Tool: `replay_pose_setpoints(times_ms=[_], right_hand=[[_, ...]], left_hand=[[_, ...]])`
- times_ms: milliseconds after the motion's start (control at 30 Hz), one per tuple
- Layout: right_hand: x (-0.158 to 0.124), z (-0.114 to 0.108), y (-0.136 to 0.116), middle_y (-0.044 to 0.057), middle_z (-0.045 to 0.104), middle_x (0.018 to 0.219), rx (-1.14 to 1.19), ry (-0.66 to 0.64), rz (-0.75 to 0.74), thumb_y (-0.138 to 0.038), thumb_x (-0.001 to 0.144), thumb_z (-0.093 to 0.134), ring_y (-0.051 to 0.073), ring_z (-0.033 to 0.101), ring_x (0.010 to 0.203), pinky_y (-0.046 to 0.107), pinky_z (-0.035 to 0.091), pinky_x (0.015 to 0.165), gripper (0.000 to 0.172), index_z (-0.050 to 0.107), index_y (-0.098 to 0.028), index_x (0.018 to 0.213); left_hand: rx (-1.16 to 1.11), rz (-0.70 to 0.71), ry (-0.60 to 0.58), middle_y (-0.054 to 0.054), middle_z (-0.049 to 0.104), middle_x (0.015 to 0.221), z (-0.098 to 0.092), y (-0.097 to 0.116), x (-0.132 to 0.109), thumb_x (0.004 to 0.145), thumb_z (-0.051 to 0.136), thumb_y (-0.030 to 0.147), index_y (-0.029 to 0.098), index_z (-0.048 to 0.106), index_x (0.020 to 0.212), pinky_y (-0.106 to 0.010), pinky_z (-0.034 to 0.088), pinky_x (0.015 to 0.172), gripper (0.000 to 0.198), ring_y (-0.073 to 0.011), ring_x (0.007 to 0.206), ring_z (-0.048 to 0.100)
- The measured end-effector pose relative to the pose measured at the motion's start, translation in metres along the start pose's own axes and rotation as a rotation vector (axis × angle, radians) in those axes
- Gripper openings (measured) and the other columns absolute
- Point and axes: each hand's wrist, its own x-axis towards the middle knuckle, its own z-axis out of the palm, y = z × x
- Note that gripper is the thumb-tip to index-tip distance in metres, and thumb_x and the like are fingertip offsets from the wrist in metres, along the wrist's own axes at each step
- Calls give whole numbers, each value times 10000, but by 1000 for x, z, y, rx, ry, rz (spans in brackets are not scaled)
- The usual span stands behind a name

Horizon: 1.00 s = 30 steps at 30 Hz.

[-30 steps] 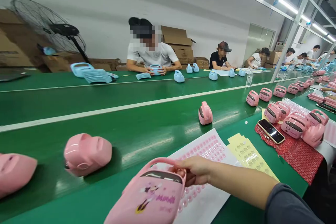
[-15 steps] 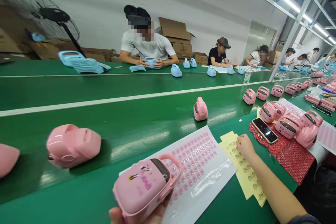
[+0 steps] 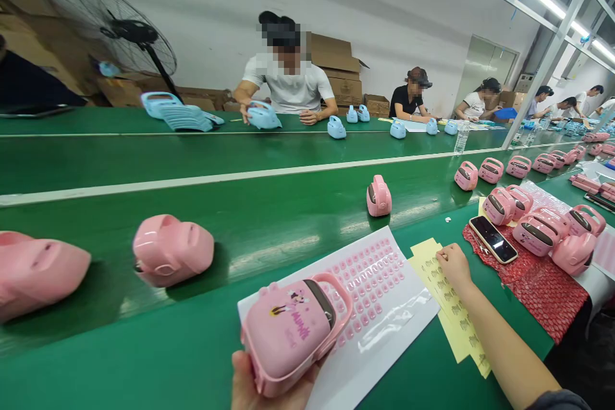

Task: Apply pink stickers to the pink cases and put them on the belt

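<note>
In my left hand (image 3: 273,391), a pink rounded device with a carry handle (image 3: 288,330) is held tilted, its cartoon print and dark panel facing up. Fingers wrap it from below. Beneath it lies a white sheet with rows of small pink stickers (image 3: 372,278). My right hand (image 3: 454,267) rests at the upper edge of the yellow label sheets (image 3: 449,307), fingers curled together; whatever is in them is hidden.
More pink devices (image 3: 175,250) sit on the green belt (image 3: 269,205). A phone (image 3: 493,239) lies on red bubble wrap (image 3: 542,295), beside several pink devices. Across the belt, co-workers (image 3: 288,86) sit with blue devices; a fan (image 3: 129,31) stands behind.
The view has swung left, so most things sit farther right in the picture. My left hand still holds the pink device; my right hand stays at the yellow sheets. The co-worker's blue device has turned.
</note>
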Motion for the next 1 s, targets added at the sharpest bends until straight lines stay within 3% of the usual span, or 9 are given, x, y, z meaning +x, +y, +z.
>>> replay_pose_setpoints(times_ms=[233,367,533,600,733,867,1000], right_hand=[[-3,4,-2,79,597,781,74,5,-21,-153,736,464,208,542,793,276,393,658,230,587,-189,545],[-4,0,1,83,609,875,212,11,19,-246,713,483,205,561,763,296,415,659,168,612,-195,619],[0,-3,5,45,569,738,432,13,107,-345,632,521,174,516,630,292,412,581,164,576,-196,591],[1,-5,5,27,545,682,527,7,140,-365,597,537,153,479,576,287,396,551,173,562,-195,574],[3,-12,0,-16,472,550,708,-16,179,-413,558,550,134,429,528,280,373,535,208,515,-210,527],[0,-18,-26,-22,469,564,840,-89,198,-447,545,574,121,422,535,275,373,551,244,516,-210,534],[-22,-17,-84,-6,542,633,929,-405,138,-367,521,685,121,461,592,273,379,598,217,604,-188,615]], left_hand=[[-65,1,-223,11,667,1118,-20,1,9,598,639,549,402,570,1120,-408,569,653,546,-320,1019,586],[-40,36,-160,7,653,1138,-11,2,3,598,643,514,390,572,1121,-421,572,608,543,-339,1041,564],[-24,27,-22,-7,649,1139,-3,6,-1,583,629,456,354,611,1075,-459,564,605,502,-379,1100,504],[-16,37,-31,3,650,1136,-4,7,0,586,639,450,355,612,1069,-460,562,623,493,-370,1104,503],[28,73,-160,-5,664,1103,-8,7,5,538,710,503,352,602,1090,-435,558,670,582,-354,1095,520],[92,141,-195,-30,668,1083,-13,3,11,425,771,552,314,584,1125,-375,549,735,763,-348,1143,482],[215,214,-220,-53,651,1095,-18,-5,14,447,781,529,266,574,1131,-353,521,796,762,-337,1121,500]])
